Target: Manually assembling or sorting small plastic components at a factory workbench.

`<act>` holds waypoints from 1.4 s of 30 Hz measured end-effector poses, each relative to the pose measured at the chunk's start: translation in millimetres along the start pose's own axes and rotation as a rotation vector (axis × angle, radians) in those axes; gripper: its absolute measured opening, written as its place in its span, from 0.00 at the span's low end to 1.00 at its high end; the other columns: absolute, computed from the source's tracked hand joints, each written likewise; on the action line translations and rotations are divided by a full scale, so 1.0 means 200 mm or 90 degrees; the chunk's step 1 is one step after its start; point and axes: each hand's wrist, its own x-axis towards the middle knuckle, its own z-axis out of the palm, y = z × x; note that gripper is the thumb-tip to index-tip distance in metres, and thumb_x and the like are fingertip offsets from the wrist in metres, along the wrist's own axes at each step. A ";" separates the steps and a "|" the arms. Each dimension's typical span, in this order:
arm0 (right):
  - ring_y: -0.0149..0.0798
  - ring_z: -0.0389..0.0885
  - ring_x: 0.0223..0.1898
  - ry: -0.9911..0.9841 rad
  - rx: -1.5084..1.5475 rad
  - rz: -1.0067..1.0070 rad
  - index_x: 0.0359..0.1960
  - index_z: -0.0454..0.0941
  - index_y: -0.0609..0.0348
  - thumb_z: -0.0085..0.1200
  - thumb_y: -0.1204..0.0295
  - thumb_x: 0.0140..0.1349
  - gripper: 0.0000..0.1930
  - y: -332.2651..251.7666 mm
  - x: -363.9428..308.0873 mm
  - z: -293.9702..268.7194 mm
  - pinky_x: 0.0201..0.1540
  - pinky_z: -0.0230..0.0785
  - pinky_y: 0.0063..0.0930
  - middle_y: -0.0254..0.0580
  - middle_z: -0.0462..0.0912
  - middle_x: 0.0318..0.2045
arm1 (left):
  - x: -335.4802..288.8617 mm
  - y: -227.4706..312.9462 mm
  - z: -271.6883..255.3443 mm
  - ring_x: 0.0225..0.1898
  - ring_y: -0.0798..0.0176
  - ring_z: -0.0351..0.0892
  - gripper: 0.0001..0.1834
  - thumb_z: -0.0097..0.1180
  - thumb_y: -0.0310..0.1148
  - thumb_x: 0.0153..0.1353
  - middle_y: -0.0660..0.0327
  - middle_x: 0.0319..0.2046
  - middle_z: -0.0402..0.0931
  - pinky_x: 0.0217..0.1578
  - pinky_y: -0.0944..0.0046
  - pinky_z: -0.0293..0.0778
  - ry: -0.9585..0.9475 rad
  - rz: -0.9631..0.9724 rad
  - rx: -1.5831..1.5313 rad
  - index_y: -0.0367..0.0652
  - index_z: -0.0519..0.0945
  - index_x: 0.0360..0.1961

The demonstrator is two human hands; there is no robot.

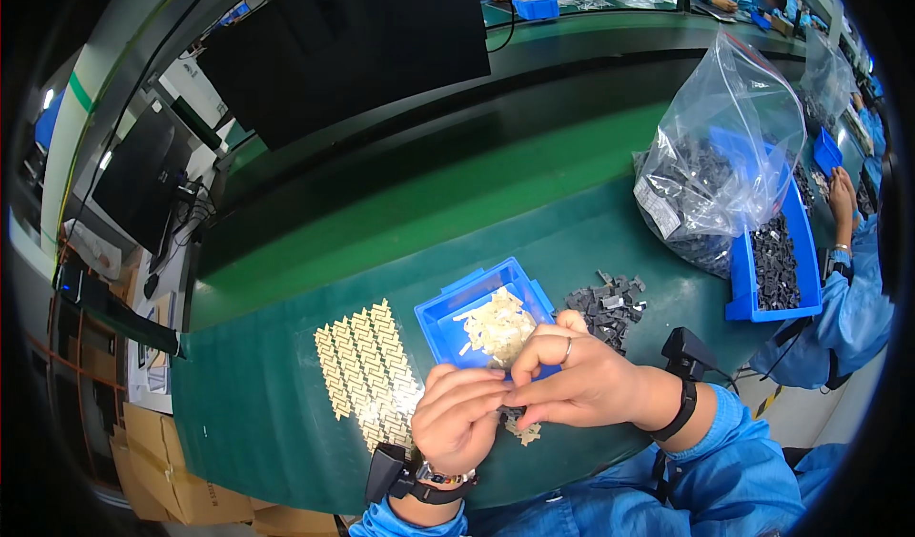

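In front of my body, my left hand (459, 421) and my right hand (589, 375) meet with fingers pinched together. A small dark plastic piece (512, 410) shows between their fingertips, mostly covered by the fingers. Just beyond them stands a blue tray (440, 320) with a heap of cream-coloured flat pieces (499, 325) in it. A loose pile of dark grey plastic pieces (607, 306) lies to the right of the tray. Under my hands, a few cream pieces (523, 432) lie on the table. Left of the tray, cream pieces (362, 361) are laid out in neat zigzag rows.
A large clear bag (710, 175) of dark parts rests at the right against a blue bin (808, 294) of similar parts. A co-worker's sleeve (810, 332) is beyond it. Dark monitor-like panels (353, 51) stand at the back left. Cardboard boxes (181, 470) sit below the green table's (257, 394) left edge.
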 end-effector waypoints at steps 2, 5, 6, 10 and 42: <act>0.29 0.74 0.35 -0.002 -0.059 -0.019 0.36 0.86 0.44 0.71 0.63 0.47 0.13 -0.01 -0.01 0.00 0.40 0.49 0.31 0.23 0.78 0.34 | 0.01 0.01 0.01 0.34 0.54 0.85 0.08 0.63 0.14 0.47 0.55 0.29 0.84 0.34 0.60 0.70 0.000 -0.005 0.012 0.37 0.80 0.28; 0.29 0.74 0.37 0.004 -0.150 -0.039 0.38 0.85 0.44 0.69 0.66 0.49 0.13 -0.02 -0.02 0.00 0.41 0.51 0.33 0.22 0.76 0.35 | 0.00 -0.01 0.02 0.31 0.55 0.84 0.06 0.63 0.16 0.48 0.55 0.26 0.83 0.33 0.60 0.70 0.002 -0.013 0.032 0.37 0.80 0.26; 0.30 0.75 0.38 0.010 -0.178 -0.042 0.39 0.84 0.45 0.68 0.68 0.49 0.13 -0.03 -0.02 0.00 0.41 0.52 0.34 0.23 0.76 0.36 | 0.00 -0.01 0.02 0.31 0.55 0.84 0.06 0.64 0.16 0.48 0.55 0.25 0.83 0.33 0.60 0.70 0.004 -0.018 0.043 0.36 0.80 0.26; 0.33 0.76 0.39 0.022 -0.120 -0.021 0.36 0.84 0.49 0.67 0.71 0.45 0.13 -0.04 -0.02 -0.01 0.45 0.58 0.37 0.28 0.77 0.35 | -0.01 -0.03 0.00 0.31 0.57 0.84 0.09 0.70 0.20 0.42 0.58 0.25 0.83 0.37 0.60 0.68 0.007 -0.030 0.081 0.40 0.79 0.22; 0.40 0.77 0.40 -0.210 -0.291 0.207 0.40 0.83 0.56 0.61 0.66 0.55 0.12 -0.12 -0.30 0.09 0.42 0.69 0.34 0.36 0.79 0.34 | 0.03 -0.11 -0.02 0.53 0.51 0.75 0.16 0.44 0.11 0.50 0.53 0.44 0.80 0.59 0.54 0.66 0.050 -0.199 0.122 0.36 0.80 0.36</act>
